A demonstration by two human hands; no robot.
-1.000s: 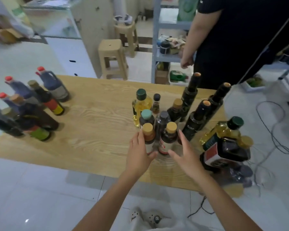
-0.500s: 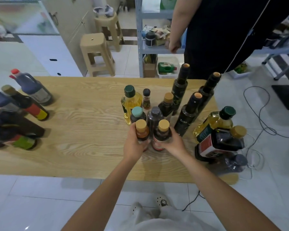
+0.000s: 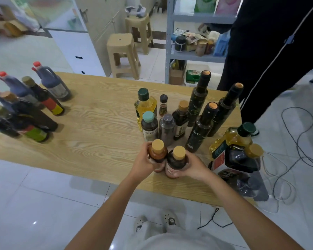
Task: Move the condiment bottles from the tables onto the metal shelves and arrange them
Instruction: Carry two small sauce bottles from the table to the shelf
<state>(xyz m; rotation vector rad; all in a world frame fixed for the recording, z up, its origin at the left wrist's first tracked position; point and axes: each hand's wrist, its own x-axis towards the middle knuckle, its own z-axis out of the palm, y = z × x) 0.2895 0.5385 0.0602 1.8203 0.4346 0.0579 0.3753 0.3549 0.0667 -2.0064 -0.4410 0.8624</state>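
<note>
1. The left hand (image 3: 143, 163) grasps a tan-capped bottle, the left bottle (image 3: 157, 153), from its 9 o'clock side; the right hand (image 3: 193, 166) grasps its twin, the right bottle (image 3: 175, 162), from 3 o'clock; fingers curl round both bodies and both caps stand free.
2. Both bottles sit near upright, long axes roughly vertical, side by side and apparently touching, over the near edge of the desk (image 3: 98, 123); whether their bases are clear of the wood I cannot tell.
3. The shelf (image 3: 197, 57) lies at 12 to 1 o'clock from the hands, beyond the far edge of the desk and well apart; the right hand is on the nearer side; reaching it probably means going round the desk, not across.
4. Straight ahead at 12 o'clock, just beyond the held pair, stands the cluster (image 3: 167, 127); the tall bottles (image 3: 201, 127) at 1 o'clock rise above the caps; drawing back toward 6 o'clock before turning looks safest.
5. A person (image 3: 260, 51) stands at 1 to 2 o'clock against the shelf's right part; a stool (image 3: 123, 55) sits at 11 o'clock; a cable (image 3: 296, 141) loops on the floor at 3 o'clock, a likely trip risk.
6. The far group (image 3: 25, 109) at 9 o'clock and the oil bottles (image 3: 231, 139) at 3 o'clock are not yet moved; the task looks barely begun.
</note>
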